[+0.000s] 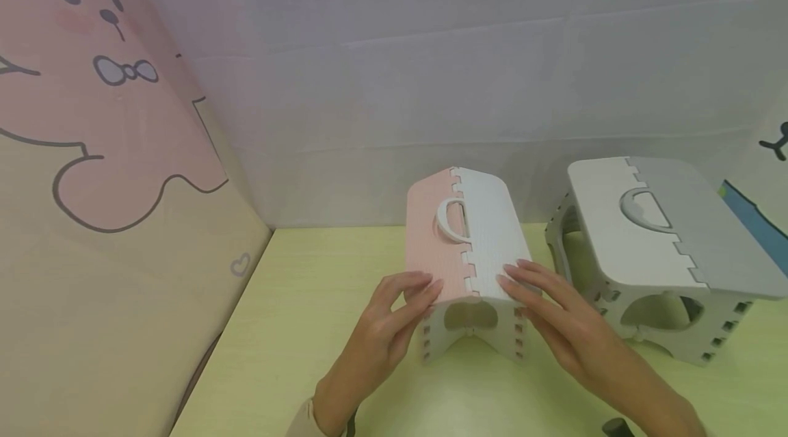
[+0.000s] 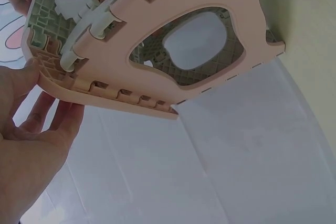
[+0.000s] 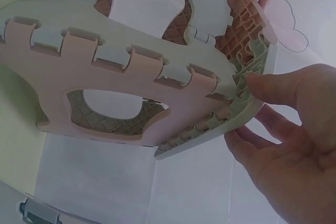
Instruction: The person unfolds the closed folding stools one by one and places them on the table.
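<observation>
A small pink and white folding stool [image 1: 495,218] stands on the table, its two top halves peaked along the middle hinge and its end panels bent inward. A white loop handle [image 1: 442,221] is set in the top. My left hand [image 1: 382,324] pinches the near corner of the pink half, fingers on top and thumb [image 2: 23,80] at the ribbed underside. At the near corner of the white half, my right hand [image 1: 572,327] does the same, its thumb [image 3: 268,85] under the edge. Both wrist views show the pink leg panel [image 2: 115,61] with an oval opening.
A larger white and grey folding stool [image 1: 615,232] stands unfolded to the right, close to my right forearm. Behind the pale green table [image 1: 308,327] hangs a white cloth [image 1: 431,95]. A panel with a pink cartoon animal [image 1: 135,129] borders the left side.
</observation>
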`<state>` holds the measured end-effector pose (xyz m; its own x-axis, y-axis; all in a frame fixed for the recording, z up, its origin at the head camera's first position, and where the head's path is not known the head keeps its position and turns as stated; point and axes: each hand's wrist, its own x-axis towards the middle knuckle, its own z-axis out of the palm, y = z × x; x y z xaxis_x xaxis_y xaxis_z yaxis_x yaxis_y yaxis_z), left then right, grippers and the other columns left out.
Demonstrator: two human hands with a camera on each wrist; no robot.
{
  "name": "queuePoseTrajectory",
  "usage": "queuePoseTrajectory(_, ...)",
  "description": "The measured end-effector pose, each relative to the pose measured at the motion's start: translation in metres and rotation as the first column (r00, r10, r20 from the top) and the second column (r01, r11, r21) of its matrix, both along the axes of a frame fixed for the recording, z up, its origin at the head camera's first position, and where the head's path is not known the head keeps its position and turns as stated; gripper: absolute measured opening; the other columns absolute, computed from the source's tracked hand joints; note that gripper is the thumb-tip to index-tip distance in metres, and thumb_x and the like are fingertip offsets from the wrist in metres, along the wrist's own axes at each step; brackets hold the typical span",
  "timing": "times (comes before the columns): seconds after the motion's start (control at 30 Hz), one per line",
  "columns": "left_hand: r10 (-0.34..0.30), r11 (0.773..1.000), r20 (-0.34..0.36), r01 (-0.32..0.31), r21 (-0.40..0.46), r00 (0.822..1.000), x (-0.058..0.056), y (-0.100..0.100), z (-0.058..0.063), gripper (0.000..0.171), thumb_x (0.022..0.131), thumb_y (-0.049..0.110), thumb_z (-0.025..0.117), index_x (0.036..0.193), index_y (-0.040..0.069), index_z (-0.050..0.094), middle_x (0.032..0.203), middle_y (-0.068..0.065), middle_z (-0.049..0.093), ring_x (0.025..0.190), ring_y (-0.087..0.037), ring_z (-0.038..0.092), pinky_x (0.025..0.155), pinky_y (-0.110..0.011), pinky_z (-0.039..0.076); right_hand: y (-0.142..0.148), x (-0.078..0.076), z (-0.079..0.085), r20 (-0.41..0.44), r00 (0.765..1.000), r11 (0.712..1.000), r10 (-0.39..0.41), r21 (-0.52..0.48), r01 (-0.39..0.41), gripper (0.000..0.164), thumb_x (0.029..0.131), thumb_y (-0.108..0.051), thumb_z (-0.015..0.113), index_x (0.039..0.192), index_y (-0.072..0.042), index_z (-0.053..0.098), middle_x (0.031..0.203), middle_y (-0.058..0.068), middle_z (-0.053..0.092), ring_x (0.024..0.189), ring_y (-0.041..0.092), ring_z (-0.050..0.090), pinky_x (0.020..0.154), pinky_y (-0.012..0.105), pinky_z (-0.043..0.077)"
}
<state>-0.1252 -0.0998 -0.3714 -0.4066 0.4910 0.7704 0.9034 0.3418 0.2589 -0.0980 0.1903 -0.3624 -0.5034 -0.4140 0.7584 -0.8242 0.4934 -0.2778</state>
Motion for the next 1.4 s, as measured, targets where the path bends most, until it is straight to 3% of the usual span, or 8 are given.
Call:
queuePoseTrajectory(0.53,0.019,1.000,-0.021,-0.019,-0.012,1.000,0.0000,0.0003,-0.0021,0.033,0.109,0.013,0.048,0.134,-0.001,0.065,0.129,-0.015,0.060,0.120,-0.030,0.057,0.107,-0.033,0.049,0.0005,0.0012,-0.0019,0.014,1.000,1.000,-0.014,0.014,0.014,0.043,0.113,-0.028,0.040,0.135,0.000,0.064,0.141,0.017,0.059,0.142,0.025,0.044,0.118,0.023,0.033)
queuePoseTrajectory(0.77,0.023,1.000,-0.032,-0.024,-0.014,0.999,0.0004,0.0006,-0.0026,0.033,0.110,0.012,0.048,0.134,-0.001,0.065,0.129,-0.016,0.060,0.120,-0.031,0.058,0.107,-0.034,0.049,-0.0012,-0.0002,-0.0022,-0.018,1.000,1.000,-0.010,-0.001,0.010,0.043,0.113,-0.028,0.041,0.133,0.001,0.064,0.139,0.017,0.059,0.142,0.025,0.045,0.117,0.023,0.034)
queuePoseTrajectory(1.0,0.034,0.999,-0.010,-0.034,-0.034,0.999,0.0012,-0.0004,-0.0030,0.034,0.110,0.013,0.045,0.136,0.000,0.063,0.132,-0.015,0.059,0.123,-0.031,0.056,0.109,-0.033,0.048,-0.0019,-0.0015,-0.0033,-0.022,1.000,1.000,-0.003,-0.003,0.003,0.044,0.112,-0.030,0.044,0.133,0.002,0.064,0.139,0.018,0.059,0.142,0.028,0.045,0.118,0.023,0.034)
queuePoseTrajectory(1.4,0.050,0.997,0.000,-0.050,-0.055,0.999,-0.0004,-0.0006,-0.0038,0.033,0.107,0.005,0.052,0.138,0.001,0.062,0.134,-0.015,0.059,0.125,-0.031,0.056,0.110,-0.037,0.048,-0.0026,-0.0029,-0.0044,-0.024,1.000,1.000,-0.010,-0.003,0.010,0.044,0.112,-0.031,0.044,0.133,0.001,0.065,0.139,0.018,0.060,0.142,0.028,0.044,0.119,0.025,0.032)
